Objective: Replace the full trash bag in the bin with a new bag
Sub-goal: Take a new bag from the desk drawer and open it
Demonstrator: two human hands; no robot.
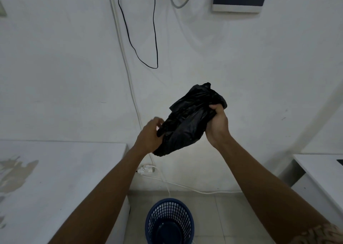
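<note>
A crumpled black plastic trash bag [187, 119] is held up in the air in front of the white wall, between both hands. My left hand [150, 136] grips its lower left end. My right hand [217, 123] clutches its upper right side, fingers curled into the plastic. Far below, on the tiled floor between two white surfaces, stands a dark blue mesh bin [169, 219]; its inside shows only its own dark bottom, with no bag in it.
A white table [55, 178] with worn patches fills the lower left. Another white desk [323, 171] edges in at the right. A white power strip [146, 169] and cable lie by the wall base. A black cable [154, 39] hangs on the wall.
</note>
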